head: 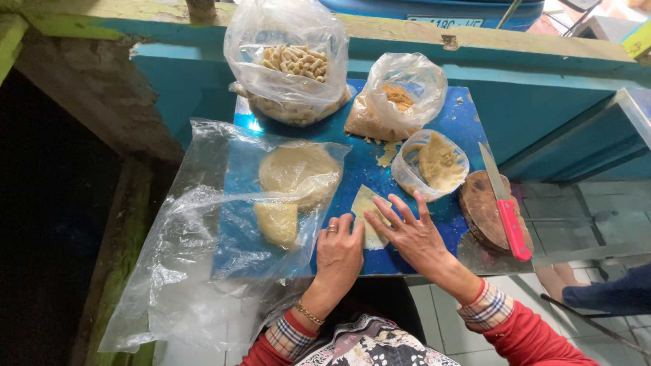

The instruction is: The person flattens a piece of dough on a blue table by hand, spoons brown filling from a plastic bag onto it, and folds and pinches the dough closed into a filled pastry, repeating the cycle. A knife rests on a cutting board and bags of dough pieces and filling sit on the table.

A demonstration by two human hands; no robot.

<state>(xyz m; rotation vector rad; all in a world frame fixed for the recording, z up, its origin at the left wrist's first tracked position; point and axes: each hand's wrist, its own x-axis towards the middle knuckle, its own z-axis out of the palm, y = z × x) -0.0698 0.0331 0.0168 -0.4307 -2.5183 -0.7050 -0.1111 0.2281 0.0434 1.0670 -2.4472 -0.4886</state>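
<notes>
- You are pressing your left hand (339, 252) flat, fingers together, on the lower edge of a pale dough wrapper (366, 207); the hand is gripping nothing.
- You are laying your right hand (411, 234) open beside it, fingers spread over the wrapper's right side, also gripping nothing.
- The wrapper is lying on the blue surface (461, 122) just in front of you; both hands are covering its lower half, so its full outline is not showing.
- A stack of round wrappers (300, 173) and a folded yellowish piece (277, 222) are sitting under a clear plastic sheet (196, 271), which is blurring their edges.
- A large clear bag (288, 64) at the far edge is holding rolled pale pieces; its lower contents are hard to make out through the creases.
- A second bag (397, 95) is holding brownish crumbs, partly veiled by the plastic.
- A small bag of yellowish filling (437, 163) is standing open, just beyond your right fingertips.
- A knife with a pink handle (503, 203) is resting across a round wooden board (485, 210), well right of the wrapper.
- Your forearms are being cut off at the picture's lower edge.
</notes>
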